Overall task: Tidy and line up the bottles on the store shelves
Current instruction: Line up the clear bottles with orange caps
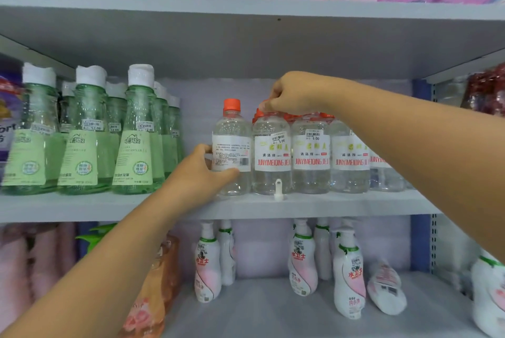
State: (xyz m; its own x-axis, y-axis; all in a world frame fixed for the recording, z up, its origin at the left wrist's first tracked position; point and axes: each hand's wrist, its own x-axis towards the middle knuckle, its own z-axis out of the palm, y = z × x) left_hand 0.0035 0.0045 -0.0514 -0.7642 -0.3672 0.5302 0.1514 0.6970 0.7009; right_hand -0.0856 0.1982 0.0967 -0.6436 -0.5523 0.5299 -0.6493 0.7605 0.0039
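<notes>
On the middle shelf [341, 205], the clear bottles stood close to the front edge, with a bare strip of shelf between the leftmost of them and the green bottles [82, 132] further left. That gap was the only free room on this level; the shelf above sat low over the caps. A small white peg [278, 189] stuck up at the front lip, just before the second bottle.

The left hand [202, 170] gripped the leftmost clear bottle [231, 151] round its lower body, thumb across the label and fingers curled behind it. This bottle stood upright with its back label turned outward, showing small print and a barcode, and its orange cap fully in sight. It touched or nearly touched its neighbour.

The right hand [293, 94] reached in from the right and pinched the orange cap of the second clear bottle [272, 154], fingers bunched tight on the top. That bottle and the row to its right [330, 154] faced forward, with white labels in red lettering and price stickers.

White and pink bottles [303, 258] stood scattered on the lower shelf, one lying on its side [386, 287].
</notes>
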